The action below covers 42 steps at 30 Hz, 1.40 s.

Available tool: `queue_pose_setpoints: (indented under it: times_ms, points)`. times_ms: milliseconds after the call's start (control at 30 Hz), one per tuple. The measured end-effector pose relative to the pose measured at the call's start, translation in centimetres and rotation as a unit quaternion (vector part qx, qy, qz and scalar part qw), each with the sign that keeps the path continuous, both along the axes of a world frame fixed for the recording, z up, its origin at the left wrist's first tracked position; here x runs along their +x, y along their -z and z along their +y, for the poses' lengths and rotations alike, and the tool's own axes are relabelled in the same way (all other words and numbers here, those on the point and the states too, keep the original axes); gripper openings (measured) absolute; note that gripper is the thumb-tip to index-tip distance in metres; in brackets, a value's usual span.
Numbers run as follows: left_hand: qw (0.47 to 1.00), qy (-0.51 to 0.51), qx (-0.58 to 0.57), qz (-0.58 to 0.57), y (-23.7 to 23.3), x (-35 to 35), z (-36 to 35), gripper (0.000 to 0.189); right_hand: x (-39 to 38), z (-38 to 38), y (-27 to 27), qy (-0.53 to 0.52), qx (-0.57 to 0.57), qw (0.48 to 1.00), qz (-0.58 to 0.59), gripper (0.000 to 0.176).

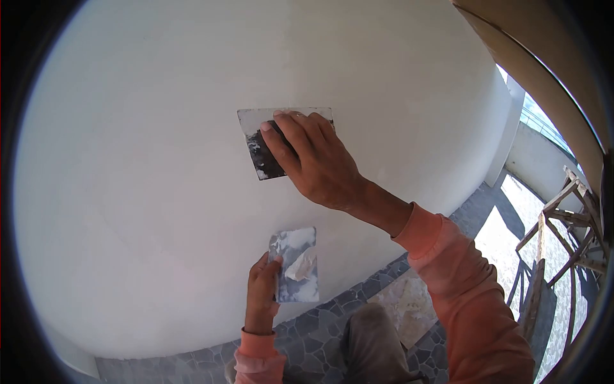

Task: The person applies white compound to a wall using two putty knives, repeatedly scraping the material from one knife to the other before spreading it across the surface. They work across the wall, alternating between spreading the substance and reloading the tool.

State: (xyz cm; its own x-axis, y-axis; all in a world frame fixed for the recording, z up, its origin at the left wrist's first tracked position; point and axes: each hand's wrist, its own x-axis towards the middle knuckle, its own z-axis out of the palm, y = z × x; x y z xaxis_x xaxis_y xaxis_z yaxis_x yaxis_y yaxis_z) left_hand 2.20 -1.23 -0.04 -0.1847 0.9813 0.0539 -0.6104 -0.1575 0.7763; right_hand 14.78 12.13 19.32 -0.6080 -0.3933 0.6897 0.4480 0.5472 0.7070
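From my remote seat, the far left of the view is nothing but the smooth white plastered wall (pixel 128 179). Low down comes the left hand (pixel 261 299), raised upright with its fingers (pixel 263 269) closed on the left edge of a small rectangular metal plate (pixel 298 264). The plate is smeared with white and grey filler, and its long axis runs up and down. Above those fingers and well apart from them, a flat rectangular metal blade (pixel 257 142), dark and caked with white filler, lies flat against the wall with its long axis running side to side. The right hand (pixel 320 168) covers the blade's right half. Its fingers (pixel 289 131) are held close together and pressed flat along the blade, tips pointing up and left. I cannot see the thumb. So the blade sits under the right fingers, the plate sits below and slightly left of them, and the left hand is the nearer one to the plate. An orange sleeve (pixel 460 281) trails down to the right, over a grey stone-patterned floor (pixel 320 339). A rough wooden trestle (pixel 563 230) stands at the far right in sunlight.
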Motion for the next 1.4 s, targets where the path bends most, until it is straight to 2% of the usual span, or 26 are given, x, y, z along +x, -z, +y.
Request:
queue_pose_setpoints:
  times_ms: [67, 167, 300, 400, 500, 633, 733, 833, 933, 967, 1033, 1167, 1200, 1300, 1400]
  points:
    - [1.0, -0.009, -0.009, 0.018, 0.4, -0.1, 0.3, 0.036, -0.7, -0.1, -0.3, -0.019, -0.006, 1.0, 0.024, 0.043]
    - [1.0, -0.02, 0.001, 0.008, 0.3, 0.2, 0.1, 0.035, 2.6, 1.0, -1.4, -0.005, -0.052, 0.997, 0.065, 0.045]
    - [1.0, 0.001, 0.008, -0.005, 0.1, 0.2, 0.1, 0.032, 7.6, 6.9, -2.4, 0.088, -0.082, 0.975, 0.184, 0.051]
    - [1.0, 0.003, 0.008, -0.01, 0.2, -0.1, 0.1, 0.032, 8.0, 9.9, -3.1, 0.114, -0.091, 0.972, 0.185, 0.051]
    - [1.0, 0.006, 0.006, -0.006, 0.1, 0.1, 0.2, 0.033, 6.1, 9.9, -1.2, 0.142, -0.02, 0.98, 0.138, 0.049]
    - [1.0, 0.013, -0.001, 0.003, 0.1, -0.1, 0.2, 0.033, 7.7, 8.2, -0.7, 0.035, -0.068, 0.997, 0.013, 0.053]
    - [1.0, 0.009, 0.005, 0.008, 0.2, -0.3, 0.3, 0.032, 8.8, 8.2, -1.2, 0.004, -0.094, 0.991, 0.093, 0.061]
    - [1.0, 0.012, 0.007, 0.012, 0.5, -0.3, 0.3, 0.031, 8.0, 8.7, -1.6, 0.033, -0.295, 0.92, 0.256, 0.069]
    - [1.0, 0.009, 0.007, 0.009, 0.5, -0.3, 0.3, 0.031, 5.7, 8.4, -1.6, 0.093, -0.279, 0.925, 0.242, 0.069]
    - [1.0, 0.008, 0.007, 0.008, 0.6, -0.3, 0.3, 0.031, 5.1, 8.0, -1.1, 0.088, -0.236, 0.943, 0.22, 0.064]
    - [1.0, 0.008, 0.006, 0.009, 0.4, -0.2, 0.3, 0.031, 4.9, 7.3, -0.4, 0.043, -0.16, 0.978, 0.126, 0.059]
    - [1.0, 0.002, 0.007, 0.001, 0.3, -0.1, 0.3, 0.031, 7.7, 6.1, -1.4, -0.042, -0.194, 0.979, 0.039, 0.06]
    - [1.0, 0.003, 0.007, 0.002, 0.2, -0.1, 0.2, 0.033, 8.1, 6.5, -2.1, -0.033, -0.165, 0.982, 0.089, 0.061]
    - [1.0, 0.005, 0.005, 0.004, 0.0, 0.0, 0.2, 0.037, 8.8, 8.4, -4.8, 0.029, -0.202, 0.952, 0.227, 0.056]
    - [1.0, -0.001, -0.001, 0.003, 0.0, 0.0, 0.1, 0.037, 8.2, 9.5, -6.2, 0.062, -0.237, 0.943, 0.227, 0.054]
